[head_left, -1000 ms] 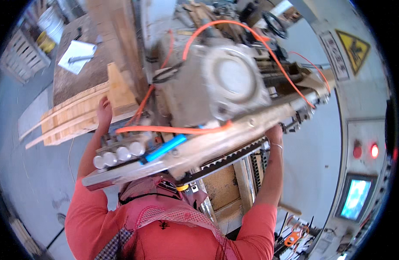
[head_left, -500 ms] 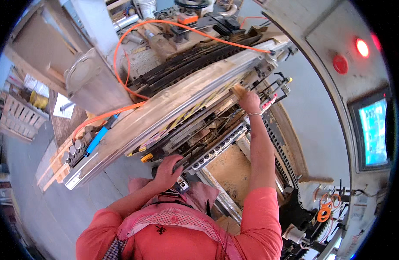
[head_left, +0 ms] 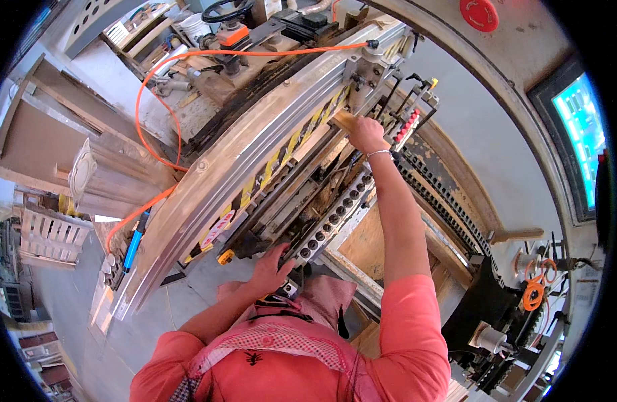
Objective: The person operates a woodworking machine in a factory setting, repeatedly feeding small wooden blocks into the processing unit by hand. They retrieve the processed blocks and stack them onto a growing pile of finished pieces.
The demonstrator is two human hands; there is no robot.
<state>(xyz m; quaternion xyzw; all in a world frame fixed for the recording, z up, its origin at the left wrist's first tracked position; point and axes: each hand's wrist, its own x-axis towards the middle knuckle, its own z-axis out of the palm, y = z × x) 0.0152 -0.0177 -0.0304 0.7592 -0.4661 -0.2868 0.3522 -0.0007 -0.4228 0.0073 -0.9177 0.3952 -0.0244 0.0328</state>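
Observation:
My right hand (head_left: 367,136) is closed around a piece of light brown wood (head_left: 344,120) at the far end of the long machine bed. Only the wood's end beyond my fingers shows, so its full shape is hidden. Below my outstretched right arm runs a metal rail (head_left: 334,221) with a row of round dark holes. At the near end of the bed, my left hand (head_left: 269,273) rests by the rail, thumb apart from the fingers, with nothing visible in it. Wood shavings or scraps (head_left: 322,187) lie in the slot between the bars.
A long beam (head_left: 235,157) with yellow-black striped tape borders the bed on the left. An orange hose (head_left: 255,52) loops over it, and a blue-handled tool (head_left: 135,242) lies at its near end. On the right are a lit screen (head_left: 579,137) and a red button (head_left: 479,15).
The whole view has shifted and turned, so the machine appears slightly farther left. My right hand still grips the wood at the far end; my left hand remains at the near end.

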